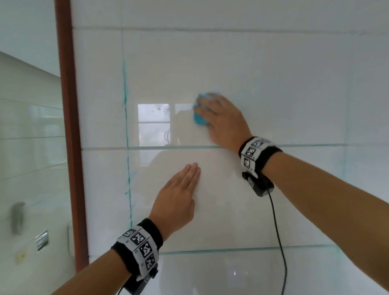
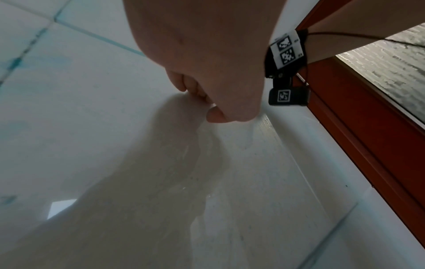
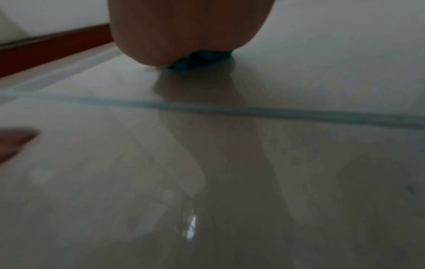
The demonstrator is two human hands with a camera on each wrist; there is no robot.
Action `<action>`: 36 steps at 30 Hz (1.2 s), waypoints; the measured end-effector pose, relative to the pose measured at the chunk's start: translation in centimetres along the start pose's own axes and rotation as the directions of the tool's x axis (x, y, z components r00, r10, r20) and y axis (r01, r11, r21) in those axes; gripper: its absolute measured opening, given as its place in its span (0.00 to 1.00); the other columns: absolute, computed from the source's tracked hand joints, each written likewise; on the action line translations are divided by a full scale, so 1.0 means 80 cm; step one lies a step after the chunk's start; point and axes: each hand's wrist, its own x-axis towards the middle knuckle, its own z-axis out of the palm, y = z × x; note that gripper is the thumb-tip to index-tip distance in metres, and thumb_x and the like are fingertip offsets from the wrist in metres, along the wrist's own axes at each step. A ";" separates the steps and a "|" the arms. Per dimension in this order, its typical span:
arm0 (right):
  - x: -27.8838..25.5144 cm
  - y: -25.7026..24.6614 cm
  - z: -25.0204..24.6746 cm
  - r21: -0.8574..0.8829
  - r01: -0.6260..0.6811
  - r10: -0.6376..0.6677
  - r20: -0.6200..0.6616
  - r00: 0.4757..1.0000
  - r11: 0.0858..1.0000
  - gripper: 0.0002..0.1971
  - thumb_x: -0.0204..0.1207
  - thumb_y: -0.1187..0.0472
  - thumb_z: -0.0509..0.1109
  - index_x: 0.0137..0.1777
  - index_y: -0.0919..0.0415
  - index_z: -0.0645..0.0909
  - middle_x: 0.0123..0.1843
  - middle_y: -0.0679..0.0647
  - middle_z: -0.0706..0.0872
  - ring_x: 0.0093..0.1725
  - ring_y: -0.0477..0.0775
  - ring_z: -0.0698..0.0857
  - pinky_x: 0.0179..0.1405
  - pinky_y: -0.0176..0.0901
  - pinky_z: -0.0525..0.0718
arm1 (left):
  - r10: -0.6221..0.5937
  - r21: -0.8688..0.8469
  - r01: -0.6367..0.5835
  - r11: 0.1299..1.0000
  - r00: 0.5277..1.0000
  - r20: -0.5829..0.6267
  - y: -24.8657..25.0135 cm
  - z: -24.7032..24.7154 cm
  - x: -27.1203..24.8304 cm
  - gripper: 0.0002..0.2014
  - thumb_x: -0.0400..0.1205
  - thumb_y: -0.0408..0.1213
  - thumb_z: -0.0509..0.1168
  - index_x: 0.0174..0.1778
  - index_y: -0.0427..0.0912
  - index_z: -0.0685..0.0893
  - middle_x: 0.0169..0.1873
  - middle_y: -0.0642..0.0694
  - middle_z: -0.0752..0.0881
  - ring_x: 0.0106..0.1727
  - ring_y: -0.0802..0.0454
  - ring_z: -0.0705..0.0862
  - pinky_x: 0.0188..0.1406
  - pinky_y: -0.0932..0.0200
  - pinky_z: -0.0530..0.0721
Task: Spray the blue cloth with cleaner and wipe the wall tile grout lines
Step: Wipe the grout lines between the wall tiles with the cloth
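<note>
The glossy white wall tiles (image 1: 277, 82) fill the head view. A teal-stained vertical grout line (image 1: 127, 129) runs at the left, and a horizontal grout line (image 1: 177, 146) crosses below my right hand. My right hand (image 1: 221, 118) holds the bunched blue cloth (image 1: 199, 119) against the tile just above that line, fingers curved over it. In the right wrist view the blue cloth (image 3: 197, 60) peeks from under the palm, above the grout line (image 3: 230, 109). My left hand (image 1: 181, 195) lies flat on the lower tile, fingers straight and together, holding nothing; it is the left hand (image 2: 207, 72) in its wrist view.
A red-brown door frame (image 1: 72, 133) edges the wall on the left. Beyond it is another tiled room with a metal fixture (image 1: 18, 217). A black cable (image 1: 278, 234) hangs from my right wrist camera. More teal-tinted grout (image 1: 243, 249) runs lower down.
</note>
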 end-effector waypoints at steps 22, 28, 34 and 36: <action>0.103 -0.081 0.031 0.082 0.314 -0.324 0.191 0.927 0.946 0.18 0.78 0.73 0.64 0.66 0.64 0.86 0.72 0.61 0.86 0.68 0.70 0.85 0.70 0.64 0.85 | -0.251 -0.034 0.251 0.967 0.934 -0.254 -0.200 -0.133 -0.031 0.42 0.75 0.21 0.61 0.89 0.31 0.60 0.88 0.33 0.64 0.89 0.38 0.64 0.87 0.44 0.67; 0.216 -0.063 0.000 -0.007 -0.019 0.020 0.111 0.994 1.000 0.20 0.77 0.71 0.71 0.69 0.63 0.85 0.77 0.60 0.83 0.73 0.69 0.81 0.54 0.58 0.88 | -0.245 0.076 0.263 0.962 0.951 -0.189 -0.241 -0.139 -0.010 0.38 0.79 0.26 0.60 0.89 0.30 0.60 0.88 0.33 0.63 0.89 0.37 0.62 0.88 0.43 0.66; 0.325 -0.057 0.014 -0.056 -0.161 0.168 0.180 0.969 0.985 0.15 0.81 0.71 0.65 0.65 0.61 0.83 0.69 0.55 0.82 0.67 0.62 0.79 0.51 0.59 0.85 | -0.206 0.087 0.227 0.970 0.957 -0.205 -0.255 -0.141 -0.011 0.37 0.78 0.21 0.63 0.87 0.29 0.66 0.85 0.33 0.70 0.86 0.37 0.71 0.83 0.45 0.72; 0.338 -0.064 0.031 -0.086 -0.226 0.237 0.167 0.957 0.970 0.17 0.78 0.74 0.64 0.64 0.62 0.83 0.66 0.55 0.83 0.65 0.62 0.79 0.50 0.58 0.84 | -0.183 0.082 0.205 0.975 0.959 -0.218 -0.260 -0.141 -0.011 0.37 0.76 0.20 0.65 0.86 0.30 0.69 0.84 0.34 0.72 0.84 0.37 0.74 0.79 0.44 0.76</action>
